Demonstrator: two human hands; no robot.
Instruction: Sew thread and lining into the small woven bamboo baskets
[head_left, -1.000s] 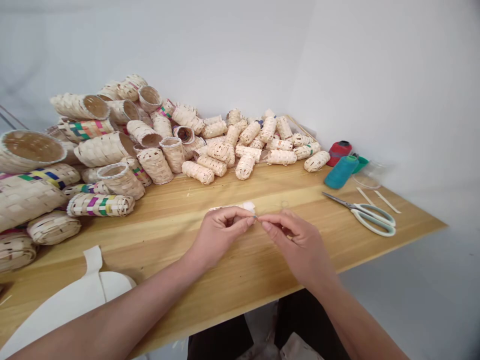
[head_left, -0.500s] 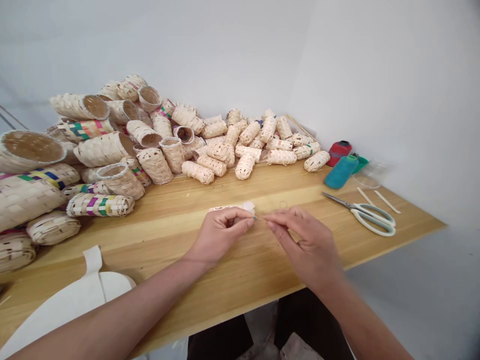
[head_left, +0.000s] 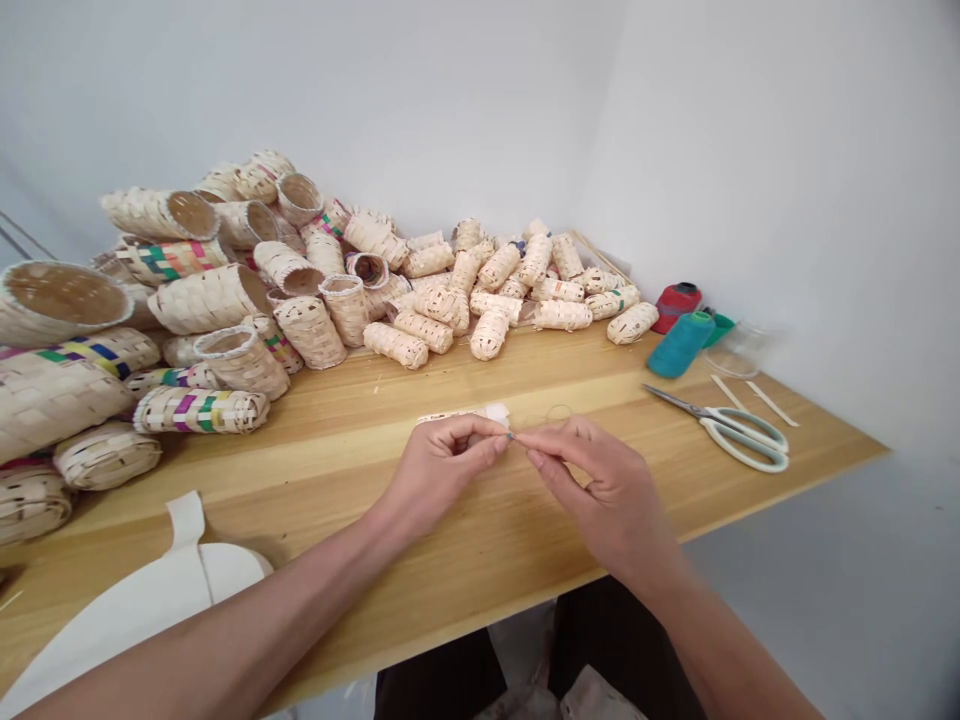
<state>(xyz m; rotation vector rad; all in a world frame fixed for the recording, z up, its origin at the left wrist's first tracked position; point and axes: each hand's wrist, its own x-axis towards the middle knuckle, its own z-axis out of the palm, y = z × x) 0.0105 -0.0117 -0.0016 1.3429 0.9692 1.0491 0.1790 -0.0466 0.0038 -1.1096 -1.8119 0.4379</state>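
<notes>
Over the wooden tabletop [head_left: 322,470], the left hand [head_left: 442,475] pinches a small woven tube [head_left: 457,415]; the right hand [head_left: 600,490] pinches fine thread [head_left: 559,411], beside heaped woven baskets [head_left: 210,300].

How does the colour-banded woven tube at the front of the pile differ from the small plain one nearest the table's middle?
The colour-banded woven tube has purple, green and yellow strips, while the small plain woven tube is pale with dark flecks. The banded tube is the larger of the two. Its weave strips also look wider than the plain tube's. Both lie on their sides on the wooden table.
</notes>
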